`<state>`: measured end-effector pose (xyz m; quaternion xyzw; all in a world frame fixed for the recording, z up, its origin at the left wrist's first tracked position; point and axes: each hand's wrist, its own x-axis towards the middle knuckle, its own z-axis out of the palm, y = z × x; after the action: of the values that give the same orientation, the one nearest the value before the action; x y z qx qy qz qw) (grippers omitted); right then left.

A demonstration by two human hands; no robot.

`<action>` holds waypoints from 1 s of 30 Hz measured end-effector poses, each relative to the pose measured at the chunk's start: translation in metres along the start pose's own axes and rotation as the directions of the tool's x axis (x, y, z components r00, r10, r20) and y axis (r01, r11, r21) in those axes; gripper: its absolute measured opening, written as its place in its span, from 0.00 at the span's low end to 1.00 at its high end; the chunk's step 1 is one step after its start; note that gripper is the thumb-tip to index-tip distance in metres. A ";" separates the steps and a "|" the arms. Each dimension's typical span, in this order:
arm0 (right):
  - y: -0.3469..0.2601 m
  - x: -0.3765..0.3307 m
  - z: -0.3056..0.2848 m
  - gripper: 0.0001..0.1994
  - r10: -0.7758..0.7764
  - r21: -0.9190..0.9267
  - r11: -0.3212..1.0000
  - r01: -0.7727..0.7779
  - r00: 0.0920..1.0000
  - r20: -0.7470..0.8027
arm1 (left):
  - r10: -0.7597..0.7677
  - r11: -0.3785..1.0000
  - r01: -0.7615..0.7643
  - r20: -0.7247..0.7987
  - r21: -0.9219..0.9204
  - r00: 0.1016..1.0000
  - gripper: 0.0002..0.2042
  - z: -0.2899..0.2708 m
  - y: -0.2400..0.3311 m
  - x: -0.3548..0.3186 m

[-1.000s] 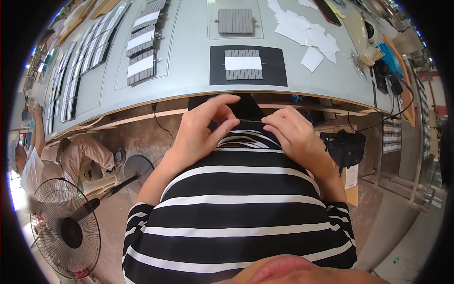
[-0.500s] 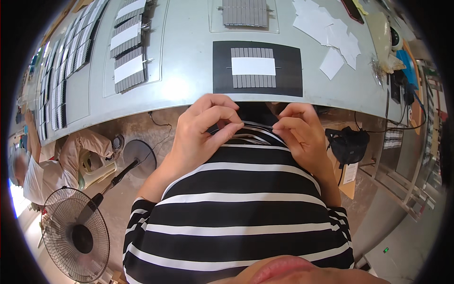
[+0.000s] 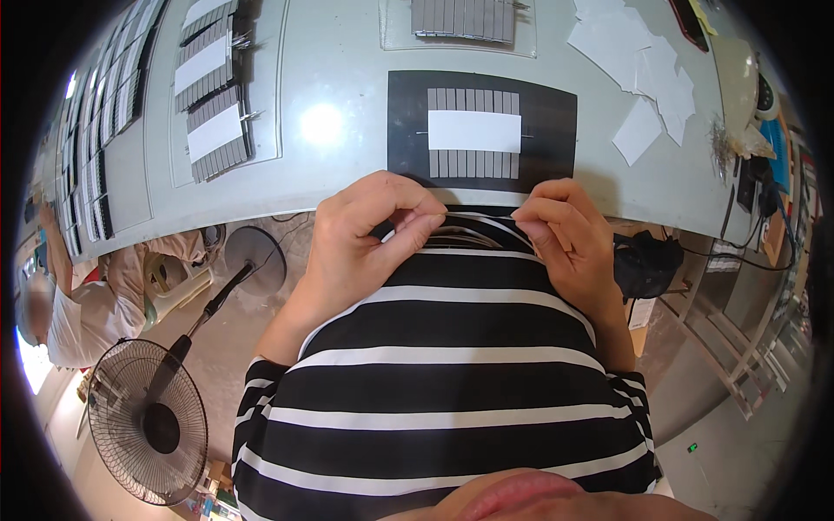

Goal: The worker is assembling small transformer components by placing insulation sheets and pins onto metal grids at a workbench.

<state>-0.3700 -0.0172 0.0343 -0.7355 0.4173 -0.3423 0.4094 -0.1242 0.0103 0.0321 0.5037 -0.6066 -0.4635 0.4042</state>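
Observation:
My left hand [image 3: 369,239] is closed in a pinch, thumb against forefinger, just off the near edge of the table. Level with it, my right hand [image 3: 571,239] pinches too, its fingertips a short way from the left ones. Anything between the fingers is too small to make out. Beyond both hands, a black mat [image 3: 549,122] lies at the table edge. On it rests a row of narrow grey strips [image 3: 473,165] side by side, crossed by a white paper band [image 3: 473,130]. A thin wire or pin sticks out on each side of the strips.
More banded grey strip bundles [image 3: 217,139] line the left of the table [image 3: 321,174]. Another strip bundle [image 3: 463,19] sits behind the mat. Loose white papers [image 3: 638,130] lie at right. A standing fan [image 3: 161,425] and another person [image 3: 82,321] are at left; a black bag [image 3: 647,265] is at right.
My view has shifted slightly, so the table's things sit a little differently. Both hands keep their pinch, and the right has moved slightly to the right, widening the gap between them.

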 end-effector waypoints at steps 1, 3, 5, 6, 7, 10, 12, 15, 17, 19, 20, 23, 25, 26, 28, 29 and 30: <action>0.001 0.001 0.000 0.06 0.006 0.003 1.000 -0.006 1.000 0.003 | -0.016 1.000 0.015 -0.013 -0.006 1.000 0.04 0.000 -0.001 0.001; 0.003 0.001 0.000 0.06 0.057 0.012 0.998 -0.057 0.998 0.015 | -0.039 0.999 0.039 -0.006 -0.022 0.999 0.04 -0.001 -0.001 0.002; 0.000 0.003 0.000 0.05 0.089 0.024 0.996 -0.089 0.996 0.015 | -0.063 0.997 0.063 0.001 -0.038 0.998 0.04 -0.002 -0.002 0.004; 0.000 0.004 0.001 0.05 0.115 0.034 0.993 -0.115 0.993 0.013 | -0.071 0.997 0.071 -0.010 -0.041 0.997 0.04 -0.003 -0.002 0.005; 0.002 0.004 0.000 0.05 0.122 0.034 0.992 -0.123 0.992 0.016 | -0.080 0.996 0.079 -0.021 -0.047 0.997 0.04 -0.002 -0.002 0.006; 0.007 0.004 -0.002 0.09 0.002 0.010 1.000 -0.003 0.996 0.086 | -0.111 0.992 0.108 -0.036 -0.072 0.993 0.03 -0.002 -0.002 0.009; -0.001 0.005 0.003 0.17 0.338 0.220 0.920 -0.324 0.941 -0.025 | -0.166 0.982 0.161 -0.041 -0.096 0.985 0.03 -0.001 -0.001 0.011; -0.005 0.022 0.002 0.23 0.484 0.265 0.850 -0.455 0.873 -0.055 | -0.287 0.948 0.267 -0.101 -0.172 0.953 0.06 0.004 0.004 0.016; -0.002 0.032 0.002 0.23 0.500 0.272 0.842 -0.466 0.863 -0.071 | -0.353 0.923 0.317 -0.151 -0.220 0.923 0.11 0.007 0.005 0.025; 0.001 0.040 0.000 0.22 0.503 0.272 0.840 -0.469 0.862 -0.067 | -0.352 0.931 0.325 -0.168 -0.167 0.921 0.11 0.006 0.006 0.035; 0.002 0.044 -0.001 0.22 0.505 0.273 0.839 -0.471 0.861 -0.065 | -0.344 0.938 0.328 -0.189 -0.111 0.920 0.11 0.006 0.007 0.039; 0.000 0.051 -0.002 0.22 0.483 0.162 0.868 -0.469 0.874 -0.056 | -0.365 0.931 0.361 -0.199 -0.055 0.910 0.12 0.004 0.008 0.045; -0.001 0.054 -0.002 0.22 0.516 0.107 0.854 -0.509 0.855 -0.046 | -0.366 0.928 0.374 -0.190 0.003 0.911 0.13 0.003 0.010 0.048; -0.001 0.054 -0.002 0.22 0.519 0.107 0.852 -0.512 0.854 -0.047 | -0.397 0.913 0.406 -0.181 0.019 0.900 0.13 0.003 0.011 0.050; -0.001 0.055 -0.002 0.22 0.517 0.063 0.855 -0.515 0.855 -0.043 | -0.429 0.897 0.441 -0.173 0.035 0.887 0.14 0.002 0.011 0.052; -0.001 0.056 -0.002 0.22 0.519 0.063 0.854 -0.516 0.854 -0.041 | -0.422 0.898 0.436 -0.172 0.050 0.890 0.14 0.001 0.010 0.053; -0.001 0.057 -0.002 0.21 0.519 0.057 0.854 -0.517 0.854 -0.037 | -0.416 0.900 0.432 -0.171 0.065 0.893 0.14 0.001 0.010 0.054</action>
<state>-0.3476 -0.0680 0.0453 -0.5778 0.6024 -0.2474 0.4920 -0.1363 -0.0418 0.0431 0.6778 -0.4720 -0.4691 0.3127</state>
